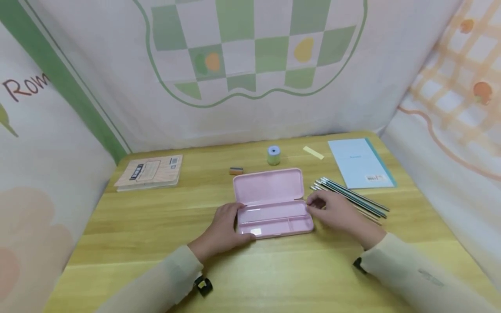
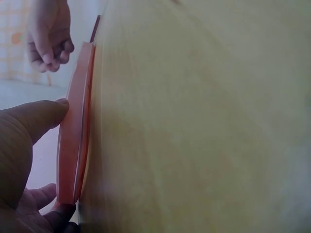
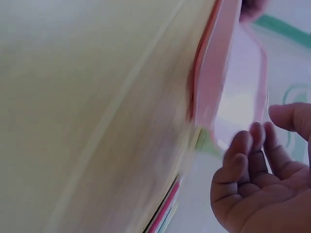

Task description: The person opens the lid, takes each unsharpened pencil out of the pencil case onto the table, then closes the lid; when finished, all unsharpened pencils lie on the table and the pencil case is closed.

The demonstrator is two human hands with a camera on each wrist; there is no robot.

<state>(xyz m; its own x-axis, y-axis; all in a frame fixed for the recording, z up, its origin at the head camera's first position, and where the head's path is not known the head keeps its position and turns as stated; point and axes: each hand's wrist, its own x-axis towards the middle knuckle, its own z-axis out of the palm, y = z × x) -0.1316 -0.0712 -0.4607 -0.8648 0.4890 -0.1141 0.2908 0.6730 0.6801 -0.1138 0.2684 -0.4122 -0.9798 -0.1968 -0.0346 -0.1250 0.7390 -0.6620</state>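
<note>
Wooden table (image 1: 156, 226) bears pencil case (image 1: 270, 204), pencils (image 1: 352, 198), notebooks (image 1: 360, 163).

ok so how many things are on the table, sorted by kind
pencil case: 1 (pink, open)
bundle of pencils: 1, single pencils too close together to count
books: 2, beige book, blue notebook
eraser: 1
tape roll: 1
yellow strip: 1
total: 7
</note>
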